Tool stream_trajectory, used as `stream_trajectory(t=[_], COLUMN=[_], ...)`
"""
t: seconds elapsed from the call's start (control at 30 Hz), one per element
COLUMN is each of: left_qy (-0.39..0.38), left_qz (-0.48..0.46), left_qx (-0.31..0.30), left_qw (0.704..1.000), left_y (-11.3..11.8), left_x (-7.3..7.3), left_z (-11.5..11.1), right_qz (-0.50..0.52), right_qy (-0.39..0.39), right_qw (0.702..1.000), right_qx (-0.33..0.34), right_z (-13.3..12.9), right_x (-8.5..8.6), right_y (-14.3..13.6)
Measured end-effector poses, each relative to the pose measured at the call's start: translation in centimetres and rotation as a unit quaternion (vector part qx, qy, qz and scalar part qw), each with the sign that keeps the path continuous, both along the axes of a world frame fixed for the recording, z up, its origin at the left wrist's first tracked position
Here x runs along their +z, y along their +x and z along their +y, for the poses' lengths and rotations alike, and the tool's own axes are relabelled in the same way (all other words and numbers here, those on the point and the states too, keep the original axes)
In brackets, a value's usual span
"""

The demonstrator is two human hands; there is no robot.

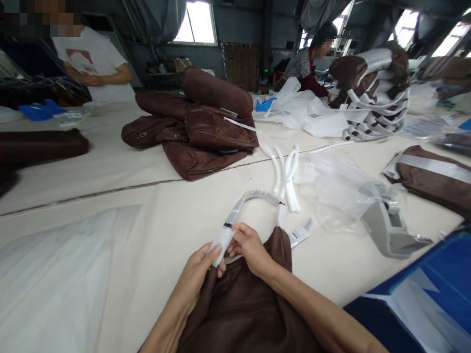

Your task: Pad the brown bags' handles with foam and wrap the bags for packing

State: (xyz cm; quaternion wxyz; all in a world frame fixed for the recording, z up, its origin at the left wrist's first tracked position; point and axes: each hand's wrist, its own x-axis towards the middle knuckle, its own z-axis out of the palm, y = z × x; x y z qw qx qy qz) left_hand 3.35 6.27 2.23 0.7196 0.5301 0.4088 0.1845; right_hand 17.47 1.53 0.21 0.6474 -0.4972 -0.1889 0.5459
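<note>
I see the brown bag (235, 304) at the near edge of the table (176, 215), directly in front of the camera. Its handle (257, 194) makes an arch above the bag opening and is covered in white wrapping (222, 245). On the left side of this arch, my left hand (202, 262) grasps the wrapping, with the thumb lying upon it. My right hand (247, 242) is also closed on the wrapping, its fingertips pinching the edge just beside the left thumb. A white tag (300, 236) lies at the right side of the bag.

Beyond the handle there are several white foam strips (290, 189), and to the right of them a clear plastic bag (338, 196) and a grey tape dispenser (392, 228). Farther left lies a pile of brown bags (209, 125). At the far right I see one more brown bundle (434, 174) with a pale band around it. Across the table, one person (99, 63) stands at the left, and another person (305, 63) is behind the white sheets (309, 110).
</note>
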Motion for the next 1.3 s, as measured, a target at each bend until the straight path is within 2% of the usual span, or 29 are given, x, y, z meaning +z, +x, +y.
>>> stream_trajectory(t=[0.1, 0.2, 0.27, 0.3, 0.33, 0.4, 0.47, 0.57, 0.63, 0.7, 0.77, 0.83, 0.87, 0.93, 0.97, 1.0, 1.03, 1.07, 1.1, 1.17, 1.2, 1.27, 1.3], left_qy=[-0.001, 0.003, 0.009, 0.012, 0.016, 0.028, 0.043, 0.076, 0.107, 0.153, 0.219, 0.278, 0.307, 0.373, 0.406, 0.439, 0.475, 0.512, 0.545, 0.584, 0.592, 0.59, 0.579], left_qz=[-0.007, -0.023, -0.047, -0.06, -0.07, -0.081, -0.087, -0.09, -0.094, -0.082, -0.006, 0.078, 0.112, 0.158, 0.184, 0.2, 0.215, 0.237, 0.264, 0.315, 0.333, 0.337, 0.318], left_qx=[0.025, 0.037, 0.05, 0.061, 0.074, 0.108, 0.144, 0.211, 0.268, 0.314, 0.325, 0.318, 0.309, 0.254, 0.188, 0.085, -0.002, -0.062, -0.097, -0.136, -0.146, -0.155, -0.156], left_qw=[1.0, 0.999, 0.998, 0.996, 0.995, 0.99, 0.985, 0.97, 0.953, 0.933, 0.92, 0.903, 0.893, 0.878, 0.875, 0.872, 0.854, 0.823, 0.79, 0.736, 0.719, 0.718, 0.734], left_y=[-0.1, -0.1, 0.0, 0.0, 0.1, 0.0, -0.3, -1.2, -1.7, -2.2, -2.4, -2.6, -2.6, -2.2, -1.8, -1.3, -0.6, 0.3, 1.3, 3.3, 4.1, 5.1, 5.1], left_x=[0.2, 0.3, 0.4, 0.5, 0.6, 1.0, 1.8, 4.2, 6.3, 8.4, 9.9, 10.8, 10.9, 10.5, 9.9, 9.2, 8.5, 7.7, 6.9, 5.8, 5.4, 5.2, 5.4], left_z=[-0.1, -0.3, -0.5, -0.6, -0.7, -0.9, -1.1, -0.2, 1.7, 4.5, 7.3, 8.7, 8.6, 6.4, 4.5, 2.3, 0.0, -2.2, -4.1, -6.7, -7.3, -7.1, -6.5], right_qz=[-0.169, -0.38, -0.463, -0.476, -0.471, -0.425, -0.354, -0.292, -0.296, -0.319, -0.358, -0.402, -0.416, -0.43, -0.435, -0.44, -0.444, -0.447, -0.451, -0.457, -0.459, -0.46, -0.45], right_qy=[0.0, -0.071, -0.161, -0.199, -0.225, -0.227, -0.169, -0.078, -0.059, -0.049, -0.032, -0.025, -0.023, -0.026, -0.03, -0.034, -0.04, -0.047, -0.053, -0.06, -0.061, -0.055, -0.048], right_qw=[0.985, 0.919, 0.867, 0.853, 0.85, 0.876, 0.92, 0.953, 0.953, 0.946, 0.931, 0.91, 0.903, 0.894, 0.891, 0.889, 0.887, 0.886, 0.884, 0.882, 0.881, 0.881, 0.887], right_qx=[-0.014, -0.069, -0.085, -0.082, -0.069, -0.022, 0.019, 0.012, -0.007, -0.028, -0.064, -0.099, -0.11, -0.123, -0.126, -0.124, -0.121, -0.116, -0.111, -0.103, -0.1, -0.094, -0.089], right_z=[-5.0, -11.2, -14.3, -15.4, -16.2, -16.9, -16.9, -15.5, -13.3, -10.0, -6.5, -3.8, -3.0, -2.9, -3.4, -4.0, -4.8, -5.5, -6.2, -7.0, -7.2, -7.4, -7.4], right_x=[2.1, 3.0, 2.5, 2.0, 1.4, 0.5, 0.3, 2.2, 4.2, 6.1, 7.4, 7.8, 7.6, 6.7, 6.0, 5.1, 4.1, 3.2, 2.3, 1.1, 0.8, 0.4, 0.3], right_y=[2.3, 5.6, 7.4, 8.0, 8.2, 7.8, 6.9, 6.5, 7.7, 9.8, 12.3, 14.7, 15.8, 17.3, 17.7, 18.0, 18.1, 18.0, 17.8, 17.3, 17.0, 16.4, 16.3])
